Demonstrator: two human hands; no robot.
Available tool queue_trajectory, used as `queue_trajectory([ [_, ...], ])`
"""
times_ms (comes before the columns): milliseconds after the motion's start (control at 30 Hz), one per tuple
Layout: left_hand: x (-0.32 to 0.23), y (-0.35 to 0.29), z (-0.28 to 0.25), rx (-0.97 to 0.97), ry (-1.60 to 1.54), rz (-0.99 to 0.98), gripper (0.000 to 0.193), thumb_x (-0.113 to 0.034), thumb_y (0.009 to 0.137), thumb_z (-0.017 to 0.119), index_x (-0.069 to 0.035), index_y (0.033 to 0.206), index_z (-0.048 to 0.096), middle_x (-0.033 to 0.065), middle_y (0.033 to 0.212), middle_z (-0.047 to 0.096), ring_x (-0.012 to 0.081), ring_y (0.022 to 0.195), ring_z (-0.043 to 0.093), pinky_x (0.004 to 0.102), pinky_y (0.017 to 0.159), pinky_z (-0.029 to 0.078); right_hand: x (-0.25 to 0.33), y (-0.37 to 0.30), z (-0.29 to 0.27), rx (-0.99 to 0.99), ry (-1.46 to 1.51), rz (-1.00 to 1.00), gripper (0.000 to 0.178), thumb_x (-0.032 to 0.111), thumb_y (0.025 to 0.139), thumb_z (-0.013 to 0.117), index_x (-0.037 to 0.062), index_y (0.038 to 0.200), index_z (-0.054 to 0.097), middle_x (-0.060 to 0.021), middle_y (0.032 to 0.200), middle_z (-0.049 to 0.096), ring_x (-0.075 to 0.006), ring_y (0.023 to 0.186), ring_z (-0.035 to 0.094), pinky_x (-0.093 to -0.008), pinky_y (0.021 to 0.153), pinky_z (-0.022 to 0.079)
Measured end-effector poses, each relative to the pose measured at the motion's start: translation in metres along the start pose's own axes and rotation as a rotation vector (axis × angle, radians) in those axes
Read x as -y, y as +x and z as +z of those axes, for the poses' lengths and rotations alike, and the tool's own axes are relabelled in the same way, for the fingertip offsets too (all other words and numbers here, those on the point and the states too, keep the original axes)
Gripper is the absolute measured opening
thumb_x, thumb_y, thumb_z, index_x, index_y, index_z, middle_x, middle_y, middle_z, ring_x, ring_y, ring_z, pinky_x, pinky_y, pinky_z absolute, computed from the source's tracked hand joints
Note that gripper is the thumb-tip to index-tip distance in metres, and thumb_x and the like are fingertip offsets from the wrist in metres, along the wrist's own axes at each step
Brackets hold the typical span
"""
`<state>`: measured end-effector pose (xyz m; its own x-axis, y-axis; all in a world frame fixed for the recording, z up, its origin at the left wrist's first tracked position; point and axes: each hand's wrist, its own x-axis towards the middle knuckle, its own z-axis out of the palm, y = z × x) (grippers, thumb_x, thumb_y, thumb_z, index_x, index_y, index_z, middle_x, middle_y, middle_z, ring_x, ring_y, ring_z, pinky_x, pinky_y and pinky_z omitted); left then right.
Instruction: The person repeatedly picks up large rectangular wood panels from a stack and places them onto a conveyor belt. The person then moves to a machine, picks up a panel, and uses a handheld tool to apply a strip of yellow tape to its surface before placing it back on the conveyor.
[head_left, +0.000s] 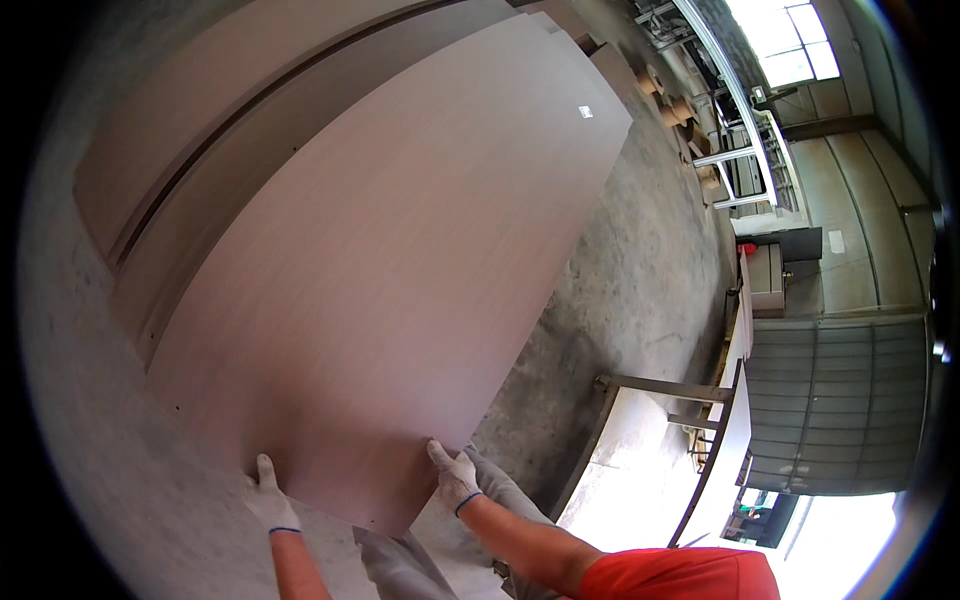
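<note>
A large, smooth pinkish-brown board stretches away from me, with a small white label near its far right corner. At its near edge my left hand, in a pale glove with a blue cuff, grips the board with the thumb lying on top. My right hand, gloved alike, holds the right edge close to the near corner. Its thumb rests on the upper face. The fingers of both hands are mostly hidden under or behind the board.
Similar boards lie in stacks along the left. On the right, a metal-framed table stands on the concrete floor. Brown rolls and a long metal frame are farther back, near the wall.
</note>
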<state>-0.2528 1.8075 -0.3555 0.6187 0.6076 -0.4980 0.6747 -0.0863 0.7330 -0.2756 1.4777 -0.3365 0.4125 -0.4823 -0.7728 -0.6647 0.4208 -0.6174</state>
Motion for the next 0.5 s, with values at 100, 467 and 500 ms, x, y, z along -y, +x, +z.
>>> queue_trajectory([
  [100, -0.052, 0.067, -0.022, -0.143, 0.2, 0.155, 0.066, -0.029, 0.104, 0.064, 0.011, 0.15, 0.041, 0.0266, 0.156, 0.045, 0.0364, 0.14, 0.048, 0.0424, 0.12, 0.037, 0.023, -0.008, 0.012, -0.053, -0.102, 0.054, 0.05, 0.022, 0.093, 0.08, -0.0006, 0.133, 0.061, -0.0088, 0.128, 0.069, -0.0212, 0.114, 0.064, -0.0349, 0.103, 0.048],
  [467, -0.037, 0.201, -0.068, 0.129, -0.306, 0.19, 0.088, -0.037, 0.094, 0.075, 0.008, 0.156, 0.032, 0.02, 0.155, 0.045, 0.0312, 0.14, 0.046, 0.0394, 0.118, 0.035, 0.007, 0.007, -0.003, 0.079, -0.064, 0.05, 0.058, 0.028, 0.094, 0.079, -0.0015, 0.138, 0.058, -0.0071, 0.133, 0.066, -0.0189, 0.122, 0.06, -0.0344, 0.108, 0.045],
  [500, -0.035, 0.199, -0.072, 0.133, -0.283, 0.207, 0.089, -0.038, 0.094, 0.075, 0.008, 0.157, 0.032, 0.0202, 0.154, 0.046, 0.0311, 0.139, 0.046, 0.0401, 0.118, 0.036, 0.006, 0.004, -0.003, 0.103, -0.048, 0.053, 0.058, 0.029, 0.094, 0.079, -0.0014, 0.138, 0.058, -0.0068, 0.133, 0.066, -0.0187, 0.121, 0.061, -0.0345, 0.108, 0.045],
])
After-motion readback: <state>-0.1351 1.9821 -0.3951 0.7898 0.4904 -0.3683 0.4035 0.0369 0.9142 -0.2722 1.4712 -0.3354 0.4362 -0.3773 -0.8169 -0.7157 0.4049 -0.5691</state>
